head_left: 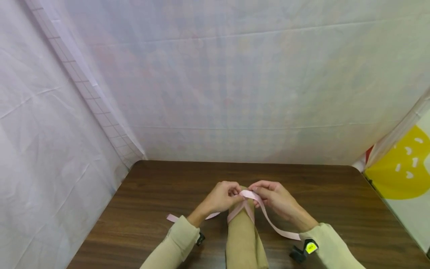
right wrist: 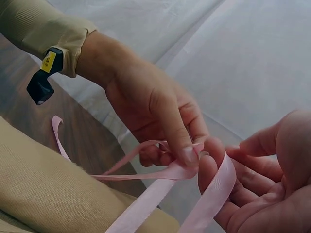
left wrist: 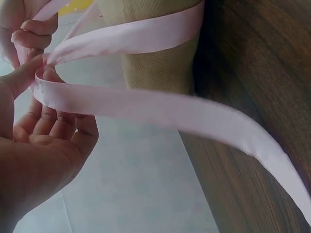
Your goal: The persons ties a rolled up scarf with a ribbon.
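Observation:
A tan cloth roll (head_left: 240, 243) lies lengthwise on the table, with a pink ribbon (head_left: 248, 194) wrapped about its far end. Above the roll my left hand (head_left: 223, 196) pinches the ribbon between thumb and fingers where the strands cross. My right hand (head_left: 277, 198) meets it from the other side and also pinches the ribbon. In the right wrist view the left thumb presses on the ribbon (right wrist: 182, 170), and a strand loops over a right fingertip. One long tail hangs toward the right sleeve; the other lies on the table at the left.
The dark wooden table (head_left: 161, 186) reaches back to a pale hanging sheet (head_left: 218, 93). Another white sheet (head_left: 50, 149) hangs at the left. A yellow printed shape (head_left: 403, 168) shows beyond the right edge. Dark wrist mounts sit at both cuffs.

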Motion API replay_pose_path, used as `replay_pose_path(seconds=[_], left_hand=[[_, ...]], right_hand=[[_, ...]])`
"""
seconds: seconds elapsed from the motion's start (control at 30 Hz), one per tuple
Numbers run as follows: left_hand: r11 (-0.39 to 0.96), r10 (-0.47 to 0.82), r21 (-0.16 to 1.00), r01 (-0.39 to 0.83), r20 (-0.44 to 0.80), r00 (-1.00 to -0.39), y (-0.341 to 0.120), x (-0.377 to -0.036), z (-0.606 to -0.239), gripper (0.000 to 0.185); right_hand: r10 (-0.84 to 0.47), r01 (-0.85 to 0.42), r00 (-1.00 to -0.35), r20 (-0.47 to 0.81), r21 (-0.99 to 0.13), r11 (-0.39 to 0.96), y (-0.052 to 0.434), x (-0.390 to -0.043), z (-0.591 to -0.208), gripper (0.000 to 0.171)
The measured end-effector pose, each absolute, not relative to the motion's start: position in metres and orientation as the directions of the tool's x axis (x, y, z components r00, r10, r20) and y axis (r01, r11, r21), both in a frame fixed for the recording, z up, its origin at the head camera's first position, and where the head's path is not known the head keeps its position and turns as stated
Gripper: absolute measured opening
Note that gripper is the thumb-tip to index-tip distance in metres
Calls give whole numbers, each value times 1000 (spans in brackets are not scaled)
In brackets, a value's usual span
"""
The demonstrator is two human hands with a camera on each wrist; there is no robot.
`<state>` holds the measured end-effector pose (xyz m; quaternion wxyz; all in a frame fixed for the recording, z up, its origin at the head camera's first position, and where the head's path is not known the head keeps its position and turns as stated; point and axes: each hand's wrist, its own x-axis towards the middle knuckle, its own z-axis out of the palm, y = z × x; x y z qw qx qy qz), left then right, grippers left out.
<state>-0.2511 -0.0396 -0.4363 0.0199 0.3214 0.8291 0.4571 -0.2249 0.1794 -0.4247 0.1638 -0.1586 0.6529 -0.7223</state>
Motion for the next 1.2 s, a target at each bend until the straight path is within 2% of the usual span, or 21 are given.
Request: replay_pose_path(seconds=[0.13,0.43,0.8,1.2], left_hand=[[380,530,764,522,283,-800,-39,-251,-438,7],[354,517,813,461,241,-821,-38,-248,-438,5],[326,537,822,466,245,-807,-38,-248,-439,5],[287,529,846,449,250,-811,-39,-244,-440,5]], right_hand=[[-422,46,-906,-5,-995,-85,181,-224,-427,30],[-427,60,-902,-60,-998,14,175,-221,-438,33],[-356,-58,-934,9,-990,127,164,-220,-441,19],[-290,-112,-956,47,-971,211,160,-220,-444,12]])
